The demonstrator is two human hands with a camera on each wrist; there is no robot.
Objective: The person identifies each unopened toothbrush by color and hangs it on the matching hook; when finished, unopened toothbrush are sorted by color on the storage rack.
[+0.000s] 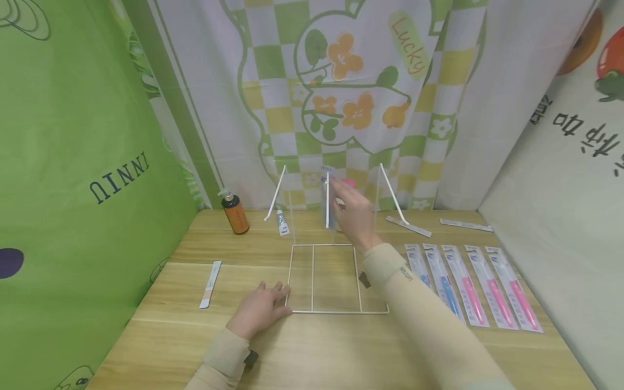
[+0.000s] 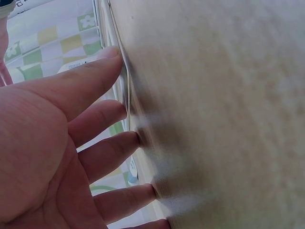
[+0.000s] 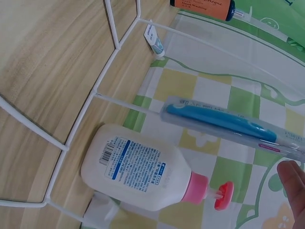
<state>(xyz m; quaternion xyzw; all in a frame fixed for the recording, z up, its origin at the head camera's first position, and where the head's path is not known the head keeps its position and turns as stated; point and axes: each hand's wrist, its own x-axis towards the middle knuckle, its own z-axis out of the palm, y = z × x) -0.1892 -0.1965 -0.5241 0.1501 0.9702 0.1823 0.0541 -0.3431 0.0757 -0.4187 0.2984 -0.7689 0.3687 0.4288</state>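
Note:
A white wire rack (image 1: pixel 312 281) stands on the table, its flat base toward me and several prongs rising at the back. My left hand (image 1: pixel 260 309) rests beside the base's front left corner, fingers spread and fingertips on the wood, thumb at the wire in the left wrist view. At the rack's middle prong, my right hand (image 1: pixel 355 214) holds the upper end of a packaged blue toothbrush (image 3: pixel 219 121). The package stands upright along the middle post. Its top end, where the fingers (image 3: pixel 293 183) are, runs out of the right wrist view.
Behind the rack stands a white pump bottle (image 3: pixel 138 167) with a pink top. An orange pump bottle (image 1: pixel 235 215) and a small tube (image 1: pixel 283 223) are at back left. Several packaged toothbrushes (image 1: pixel 475 303) lie in a row at right. Slim packets, one at left (image 1: pixel 210 284), lie around.

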